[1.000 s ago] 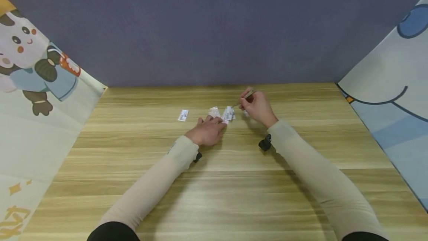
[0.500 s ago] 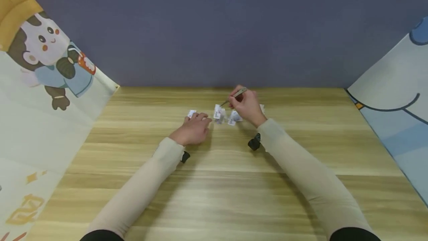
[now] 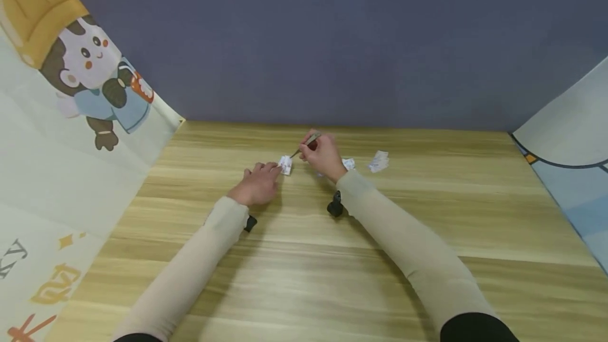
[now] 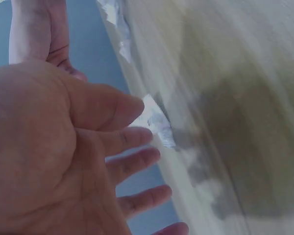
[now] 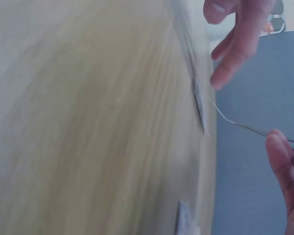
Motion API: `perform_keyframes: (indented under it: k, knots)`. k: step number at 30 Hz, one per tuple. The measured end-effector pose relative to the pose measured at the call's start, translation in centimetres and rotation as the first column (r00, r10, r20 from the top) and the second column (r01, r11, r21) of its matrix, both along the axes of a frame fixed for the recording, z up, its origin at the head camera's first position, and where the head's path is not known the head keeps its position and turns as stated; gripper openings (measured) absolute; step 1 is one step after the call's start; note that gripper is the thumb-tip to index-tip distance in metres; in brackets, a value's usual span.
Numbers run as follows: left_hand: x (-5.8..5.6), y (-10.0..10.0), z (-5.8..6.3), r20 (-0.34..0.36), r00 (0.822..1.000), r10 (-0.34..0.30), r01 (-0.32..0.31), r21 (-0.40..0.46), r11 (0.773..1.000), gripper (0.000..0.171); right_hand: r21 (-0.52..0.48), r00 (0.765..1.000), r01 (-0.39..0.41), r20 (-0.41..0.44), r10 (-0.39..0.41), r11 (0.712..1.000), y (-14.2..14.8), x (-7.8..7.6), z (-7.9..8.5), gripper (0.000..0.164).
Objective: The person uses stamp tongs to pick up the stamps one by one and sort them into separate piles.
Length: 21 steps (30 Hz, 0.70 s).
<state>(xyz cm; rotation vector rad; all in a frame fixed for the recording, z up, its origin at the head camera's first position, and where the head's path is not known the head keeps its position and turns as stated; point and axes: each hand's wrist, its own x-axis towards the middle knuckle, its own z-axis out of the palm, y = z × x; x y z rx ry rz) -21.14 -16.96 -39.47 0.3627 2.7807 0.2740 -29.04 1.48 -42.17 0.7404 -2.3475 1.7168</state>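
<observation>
In the head view my right hand (image 3: 324, 157) pinches a pair of tweezers (image 3: 311, 139), its thin tip at the right edge of a small white printed packet (image 3: 285, 165); another piece may overlap this packet. My left hand (image 3: 256, 183) lies just left of it, fingertips at its edge. The left wrist view shows the loosely extended fingers of the left hand (image 4: 63, 147) and a serrated-edged packet (image 4: 157, 125) beyond the thumb. From the right wrist, the curved tweezers (image 5: 245, 126) point toward a packet (image 5: 199, 105) seen edge-on.
More white packets (image 3: 349, 163) lie partly behind the right hand, and an overlapping group of packets (image 3: 379, 161) sits farther right. The wood-grain table (image 3: 294, 278) meets a dark blue panel (image 3: 332, 41) at the back. Printed panels (image 3: 47, 173) stand at the sides.
Both hands have shifted left along the row, the right with the tweezers crossing from the middle packets to the leftmost one. The head view has turned left, uncovering the right-hand group.
</observation>
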Motion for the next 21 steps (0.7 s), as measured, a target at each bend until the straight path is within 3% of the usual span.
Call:
perform_keyframes:
  k: [12,17,21]
  knots:
    - [-0.6,0.4,-0.6,0.038,0.999,-0.022,0.025,-0.072,0.997,0.048,0.034,0.995,0.012,0.096,-0.016,0.999,-1.0,-0.8,-0.7,0.005]
    - [-0.9,0.9,-0.6,0.018,1.000,-0.022,0.024,-0.076,0.997,0.048,0.010,0.992,0.062,0.112,-0.062,0.998,1.2,-0.9,-0.3,0.007]
    - [-1.1,1.3,-0.4,-0.018,0.999,-0.027,0.026,-0.055,0.998,0.048,-0.010,0.996,0.038,0.084,-0.037,0.999,4.1,-0.9,0.4,0.004]
